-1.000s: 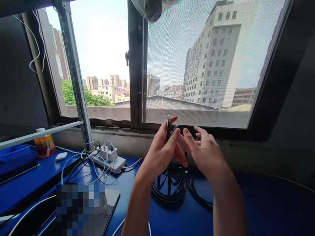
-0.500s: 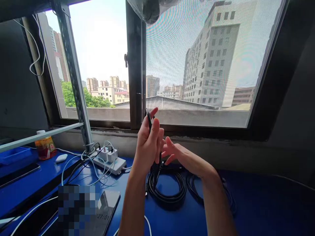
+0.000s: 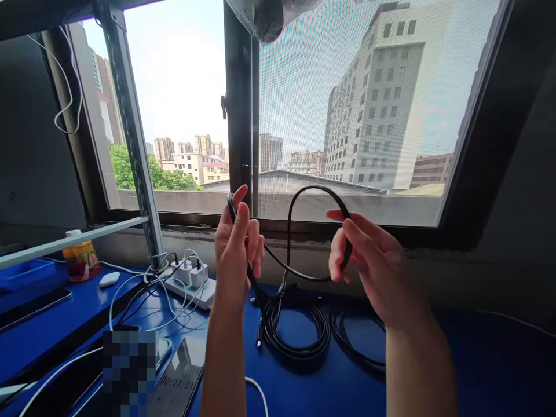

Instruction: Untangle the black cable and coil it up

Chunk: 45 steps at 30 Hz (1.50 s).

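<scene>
**Black cable up in both hands, loop open, clear of the table**

The slim black rubber-look cable (image 3: 319, 187) is in the air above the table's back edge, in front of the window. Left hand (image 3: 234, 249): fingers curled on it, cable passing over the index finger and down by the palm. Right hand (image 3: 369, 249): thumb and fingers pinching the far side of the loop. Hands well apart, probably to hold the loop round and free of kinks; two grips stop it springing.

Strands hang from the loop and left hand down to a thick round coil of black cable (image 3: 299, 350); can't tell if they're all one piece. Coil lies flat toward the back edge, likely so it stays put. A looser black coil (image 3: 356, 354) sits just right of it, partly behind the right forearm.

Surface: glossy blue table (image 3: 321, 394), front edge out of view. White power strip with chargers (image 3: 200, 294) near the back edge, left of the coil, presumably there for cable reach. Dark flat slab with a timer display (image 3: 185, 360) lies nearer the front.

Room: dim, backlit by a dark-framed window (image 3: 240, 127); grey metal rack post (image 3: 132, 127) at left.
</scene>
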Motion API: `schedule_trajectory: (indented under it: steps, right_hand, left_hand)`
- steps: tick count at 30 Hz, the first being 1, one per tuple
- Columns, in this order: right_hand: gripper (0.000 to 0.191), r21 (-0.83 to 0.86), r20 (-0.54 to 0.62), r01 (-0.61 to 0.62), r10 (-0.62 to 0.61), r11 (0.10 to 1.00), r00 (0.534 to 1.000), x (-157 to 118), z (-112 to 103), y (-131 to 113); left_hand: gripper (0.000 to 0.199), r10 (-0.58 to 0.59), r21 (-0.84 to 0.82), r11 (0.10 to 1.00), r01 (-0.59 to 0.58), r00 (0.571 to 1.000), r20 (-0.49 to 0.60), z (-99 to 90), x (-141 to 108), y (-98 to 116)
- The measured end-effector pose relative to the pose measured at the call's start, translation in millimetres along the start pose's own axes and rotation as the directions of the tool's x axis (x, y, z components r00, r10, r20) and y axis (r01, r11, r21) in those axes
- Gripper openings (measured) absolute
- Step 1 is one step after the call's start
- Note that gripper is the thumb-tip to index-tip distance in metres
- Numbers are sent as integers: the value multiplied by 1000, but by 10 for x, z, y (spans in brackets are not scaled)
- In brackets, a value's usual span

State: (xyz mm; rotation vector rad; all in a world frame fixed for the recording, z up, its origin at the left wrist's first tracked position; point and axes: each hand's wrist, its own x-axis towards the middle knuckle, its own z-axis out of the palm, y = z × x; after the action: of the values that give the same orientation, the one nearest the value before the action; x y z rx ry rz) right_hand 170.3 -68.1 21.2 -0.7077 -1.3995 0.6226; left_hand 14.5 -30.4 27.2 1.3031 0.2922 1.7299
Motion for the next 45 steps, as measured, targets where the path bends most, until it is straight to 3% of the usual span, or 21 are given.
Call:
schedule_trajectory:
  steps: [3,5,10,15,20,25,30,35,38,45]
  right_hand:
    - [46,-30,-134,38,-42,999,990,-53,-54,-88]
    - [50,-90,-152,34,-48,995,987,-74,-69,-111]
    - [49,-215,-66,57,-73,975,995,-69,43,-77]
    - [41,-291,85,33,-9,956,996,-89,213,-58]
    - [46,-456,89,35,7,889,996,-134,152,-72]
    - [33,-503,96,39,11,863,995,-129,95,-93]
    - [38,-565,-13,41,-58,824,998,-73,86,-35]
    - [41,-732,-223,-22,-208,681,952,-14,38,42]
    - [39,-792,-237,-33,-257,609,937,-6,9,41]
    - [34,-817,-225,-63,-218,573,950,-26,-23,23]
  left_hand:
    - [34,-54,39,998,55,998,-32,-79,15,64]
    - [34,-95,67,993,95,995,-12,-107,19,79]
    - [43,-158,143,979,143,982,102,-17,-13,18]
    - [36,-247,230,953,196,944,219,177,-54,-101]
    - [40,-200,168,973,160,946,255,223,-41,-209]
    - [41,-225,250,955,159,938,263,224,-17,-272]
    - [34,-264,269,944,191,926,268,236,-9,-264]
    - [34,-371,338,902,270,883,287,281,-25,-269]
    - [31,-393,351,895,275,858,331,316,-47,-307]
    - [28,-431,382,876,294,834,345,349,-58,-359]
